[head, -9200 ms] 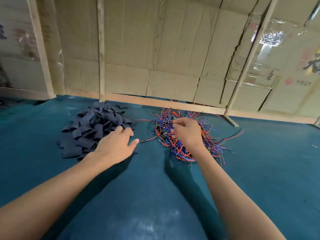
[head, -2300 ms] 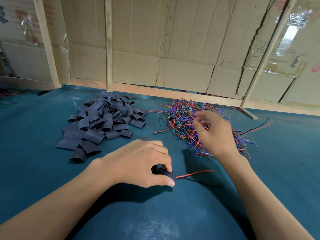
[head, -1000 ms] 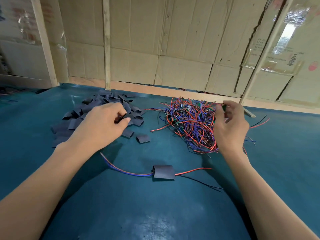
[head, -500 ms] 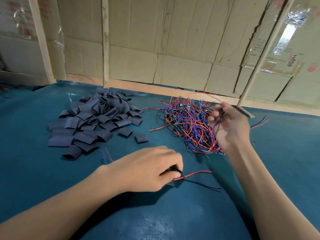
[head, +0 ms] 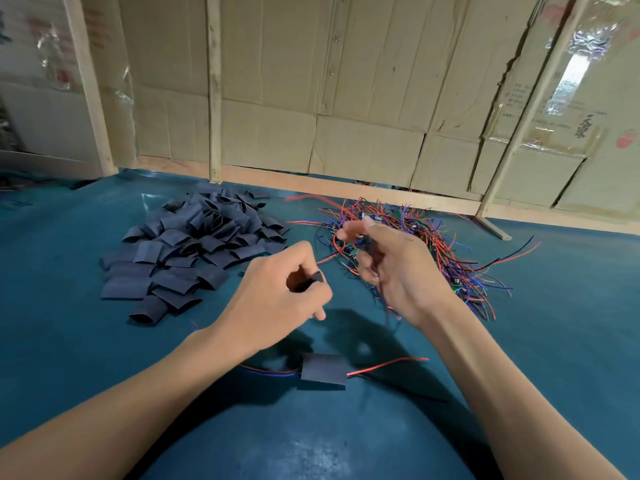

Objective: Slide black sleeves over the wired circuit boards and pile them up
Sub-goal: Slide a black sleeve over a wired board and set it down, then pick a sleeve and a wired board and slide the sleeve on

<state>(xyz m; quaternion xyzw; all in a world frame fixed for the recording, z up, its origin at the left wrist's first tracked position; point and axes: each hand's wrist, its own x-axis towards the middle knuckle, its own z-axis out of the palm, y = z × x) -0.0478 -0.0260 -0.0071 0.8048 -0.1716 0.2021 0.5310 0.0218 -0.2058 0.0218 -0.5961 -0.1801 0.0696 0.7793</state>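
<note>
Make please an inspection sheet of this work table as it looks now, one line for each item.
Surface: teal table, glossy near the front edge.
Job's things: heap of black sleeves at the back left; tangle of wired boards at the back right; one sleeved board lying in front.
Clutter: nothing seen.
Fingers: left hand grips a black sleeve; right hand holds thin wires, blurred.
Cables: red and blue leads run out of both ends of the sleeved board.
Surroundings: cardboard wall with wooden posts.

Teal table (head: 69, 358), sleeve pile (head: 194, 251), wire tangle (head: 443, 251), probably sleeved board (head: 323, 370)
</note>
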